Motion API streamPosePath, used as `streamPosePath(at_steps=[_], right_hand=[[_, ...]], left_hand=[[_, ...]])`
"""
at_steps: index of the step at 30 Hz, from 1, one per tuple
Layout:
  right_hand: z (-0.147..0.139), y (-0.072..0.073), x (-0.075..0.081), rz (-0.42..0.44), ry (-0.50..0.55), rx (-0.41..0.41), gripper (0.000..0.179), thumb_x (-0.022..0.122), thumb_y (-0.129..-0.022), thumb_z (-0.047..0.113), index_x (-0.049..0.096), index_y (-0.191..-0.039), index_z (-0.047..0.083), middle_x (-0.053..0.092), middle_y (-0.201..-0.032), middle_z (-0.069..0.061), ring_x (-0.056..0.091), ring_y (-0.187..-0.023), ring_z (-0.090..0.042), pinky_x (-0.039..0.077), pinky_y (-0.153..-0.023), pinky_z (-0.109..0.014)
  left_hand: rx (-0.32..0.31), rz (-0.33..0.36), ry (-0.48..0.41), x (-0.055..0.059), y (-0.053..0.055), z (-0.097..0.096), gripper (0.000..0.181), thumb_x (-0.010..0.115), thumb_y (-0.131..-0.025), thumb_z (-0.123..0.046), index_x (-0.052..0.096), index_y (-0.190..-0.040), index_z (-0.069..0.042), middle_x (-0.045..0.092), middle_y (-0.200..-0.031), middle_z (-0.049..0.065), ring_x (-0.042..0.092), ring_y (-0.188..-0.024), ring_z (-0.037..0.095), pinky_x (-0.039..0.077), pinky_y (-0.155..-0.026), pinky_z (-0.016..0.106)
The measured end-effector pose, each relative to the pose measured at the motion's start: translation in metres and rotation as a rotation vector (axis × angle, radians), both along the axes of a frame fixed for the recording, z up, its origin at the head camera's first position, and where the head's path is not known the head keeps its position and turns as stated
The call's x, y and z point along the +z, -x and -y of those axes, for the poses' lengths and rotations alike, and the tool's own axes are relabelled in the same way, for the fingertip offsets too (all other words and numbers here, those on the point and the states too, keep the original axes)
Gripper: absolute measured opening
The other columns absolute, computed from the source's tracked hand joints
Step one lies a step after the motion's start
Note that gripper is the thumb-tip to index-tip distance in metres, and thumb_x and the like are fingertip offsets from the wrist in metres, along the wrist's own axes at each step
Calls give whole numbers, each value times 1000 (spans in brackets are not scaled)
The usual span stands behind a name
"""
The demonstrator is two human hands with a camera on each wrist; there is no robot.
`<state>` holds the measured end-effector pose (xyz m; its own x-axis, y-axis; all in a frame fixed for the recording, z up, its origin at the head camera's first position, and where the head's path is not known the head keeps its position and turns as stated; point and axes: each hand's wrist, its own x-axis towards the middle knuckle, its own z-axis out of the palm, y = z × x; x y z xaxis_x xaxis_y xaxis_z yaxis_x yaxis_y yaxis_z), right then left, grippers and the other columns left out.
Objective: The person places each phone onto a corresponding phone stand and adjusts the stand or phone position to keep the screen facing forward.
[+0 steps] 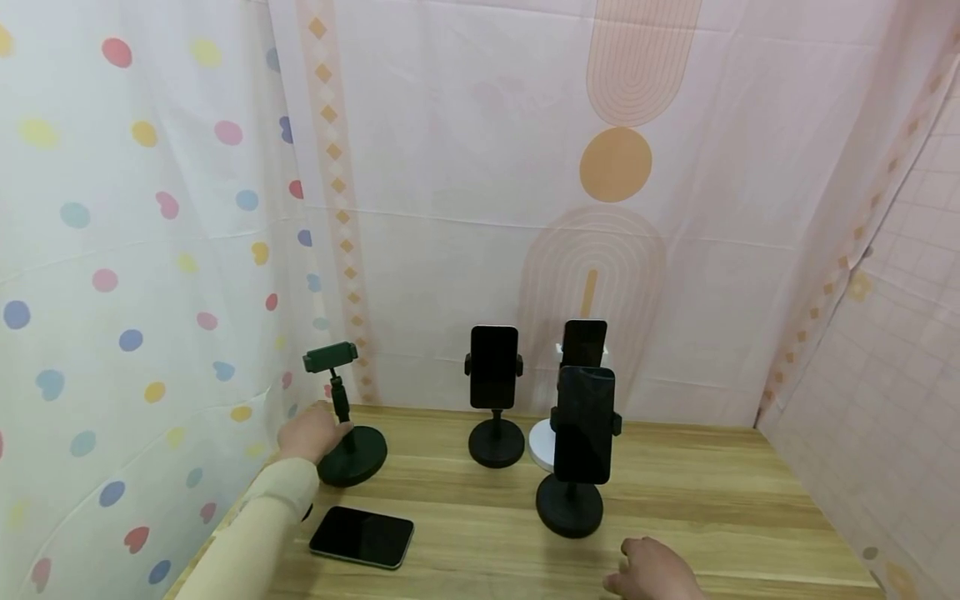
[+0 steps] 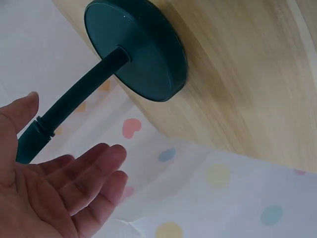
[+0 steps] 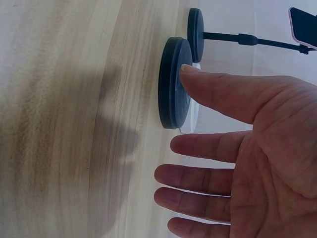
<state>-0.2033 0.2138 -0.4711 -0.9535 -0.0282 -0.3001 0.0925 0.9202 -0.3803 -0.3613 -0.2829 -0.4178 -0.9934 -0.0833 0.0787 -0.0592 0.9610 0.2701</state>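
Observation:
A dark green phone stand [image 1: 354, 456] with a round base and an unfilled clamp stands at the table's left. My left hand [image 1: 311, 431] is at its stem; in the left wrist view the stand's pole [image 2: 81, 94] runs between the thumb and the loosely bent fingers [image 2: 94, 168], which are not closed round it. A phone [image 1: 362, 537] lies face up on the table, nearer than that stand. My right hand [image 1: 651, 571] is over the front of the table, holding nothing, with its fingers [image 3: 198, 178] straight and apart in the right wrist view.
A black stand [image 1: 497, 443] holds an upright phone [image 1: 494, 367] at the back middle. Right of it, a white stand [image 1: 542, 442] with a phone [image 1: 585, 340] is partly hidden behind a nearer black stand [image 1: 570, 507] holding a larger phone [image 1: 584, 425]. Printed curtains [image 1: 450, 292] border the wooden table.

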Motion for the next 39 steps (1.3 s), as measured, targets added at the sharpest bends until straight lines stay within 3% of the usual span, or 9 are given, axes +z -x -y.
streamPosePath(at_steps=[7,13,23,28,33,39], right_hand=[[0,2,-2,20,10,-8,48,80,-83,34,67,-108,-5,65,-97,-13,62,-92,-35,50,-86,-51],[1,1,0,19,18,-15,47,80,-83,33,67,-108,-6,65,-95,-12,62,-90,-35,50,-85,-51],[1,-2,4,23,26,-21,46,79,-84,31,66,-109,-6,65,-96,-13,62,-92,-36,50,-86,-52],[0,-2,4,11,21,-7,46,79,-84,30,66,-108,-7,65,-96,-14,63,-92,-35,50,-85,-51],[-1,-4,5,3,18,6,46,78,-85,30,66,-109,-8,65,-95,-14,62,-91,-35,50,-85,-51],[-2,-4,5,-2,1,7,47,78,-85,31,66,-109,-8,65,-95,-13,62,-92,-35,50,-85,-51]], left_hand=[[17,-27,-79,0,9,2,65,58,-98,-38,45,-128,18,64,-104,33,66,-83,40,52,-65,54],[14,-67,-121,1,13,1,49,55,-100,-32,56,-115,15,66,-98,31,65,-76,37,52,-63,51],[9,-95,-160,3,12,-6,47,51,-103,-27,56,-113,18,64,-98,34,64,-79,40,52,-69,52],[-22,-136,-134,2,14,-9,44,54,-102,-26,61,-105,17,66,-91,31,64,-74,38,51,-66,51],[-66,-169,-117,0,13,-18,45,55,-101,-24,57,-107,21,65,-87,32,65,-74,41,52,-68,53],[-102,-178,-172,-5,11,-35,33,56,-101,-23,60,-100,10,67,-89,23,66,-76,37,52,-69,53]])
